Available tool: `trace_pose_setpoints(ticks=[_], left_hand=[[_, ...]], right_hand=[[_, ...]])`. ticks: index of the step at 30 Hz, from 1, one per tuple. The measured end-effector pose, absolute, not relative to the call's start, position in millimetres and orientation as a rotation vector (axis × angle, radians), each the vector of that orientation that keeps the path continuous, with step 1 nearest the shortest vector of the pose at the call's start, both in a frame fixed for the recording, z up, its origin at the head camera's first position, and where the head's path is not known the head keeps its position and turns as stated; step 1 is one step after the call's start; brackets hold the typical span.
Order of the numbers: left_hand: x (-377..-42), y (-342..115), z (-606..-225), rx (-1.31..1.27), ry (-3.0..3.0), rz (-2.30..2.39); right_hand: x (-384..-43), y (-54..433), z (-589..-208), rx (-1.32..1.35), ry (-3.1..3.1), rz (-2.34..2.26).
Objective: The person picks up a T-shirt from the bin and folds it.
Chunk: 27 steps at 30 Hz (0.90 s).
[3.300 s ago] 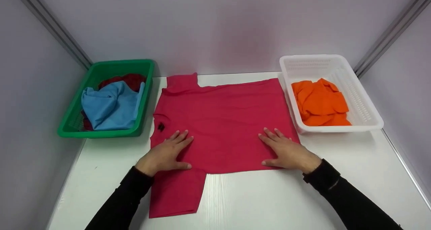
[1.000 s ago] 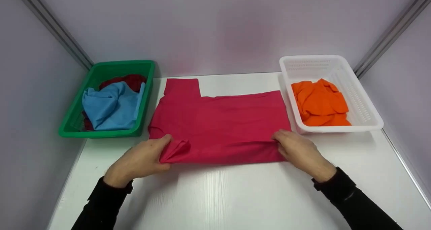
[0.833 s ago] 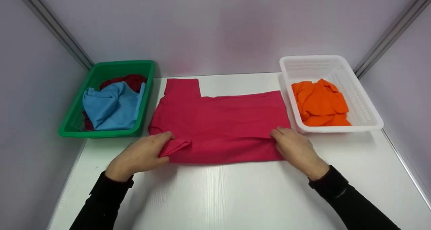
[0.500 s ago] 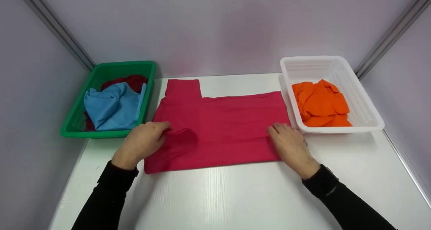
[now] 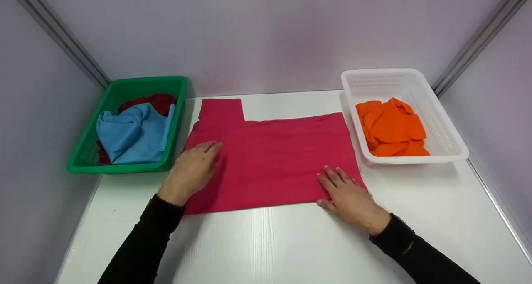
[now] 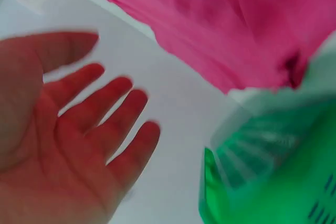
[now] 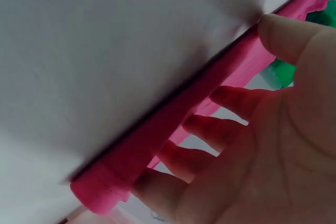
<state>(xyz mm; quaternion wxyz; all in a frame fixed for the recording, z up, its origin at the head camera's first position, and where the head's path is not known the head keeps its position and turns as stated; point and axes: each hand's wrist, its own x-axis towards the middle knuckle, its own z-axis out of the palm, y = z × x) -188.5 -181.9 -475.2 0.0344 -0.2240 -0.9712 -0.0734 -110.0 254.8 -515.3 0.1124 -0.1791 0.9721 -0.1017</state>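
Observation:
A crimson T-shirt (image 5: 274, 155) lies on the table with its near edge folded under or over into a straight line; one sleeve points away at the far left. My left hand (image 5: 192, 171) hovers at or just over the shirt's left part, fingers loosely extended and holding nothing. In the left wrist view the left palm (image 6: 79, 135) shows relaxed fingers apart from the pink cloth (image 6: 226, 24). My right hand (image 5: 351, 198) rests with spread fingers on the shirt's near right corner. Under the right palm (image 7: 262, 145), the right wrist view shows the folded edge (image 7: 126, 166).
A green basket (image 5: 181, 122) at the left holds light blue cloth (image 5: 131, 134) and dark red cloth (image 5: 156, 103). At the right, a white basket (image 5: 440, 122) contains orange cloth (image 5: 390, 128). Panels (image 5: 270, 38) enclose the back and sides of the white table (image 5: 257, 246).
The shirt's near part, with its near sleeve, has been folded over onto the body. Both hands have let go of the cloth; the right now lies flat and the left has shifted away from the viewer.

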Motion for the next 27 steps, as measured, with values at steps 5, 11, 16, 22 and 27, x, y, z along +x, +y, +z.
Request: trace_pose_setpoints(ticks=[5, 11, 16, 22, 27], left_hand=[[-187, -173, -487, -0.752, -3.291, -0.349], [-189, -167, -506, -0.761, -3.43, -0.428], [-189, -169, -513, -0.758, -3.468, -0.503], [-170, -169, -514, -0.768, -3.459, -0.545], [-142, -163, -512, -0.758, -3.439, -0.486]], right_hand=[[-124, 255, -514, -0.552, 2.873, -0.257], [-151, 260, -521, -0.553, 2.827, -0.321], [-162, 263, -525, -0.544, 2.737, -0.389], [-148, 263, -520, -0.55, 2.728, -0.375], [-126, 267, -518, -0.555, 2.696, -0.397]])
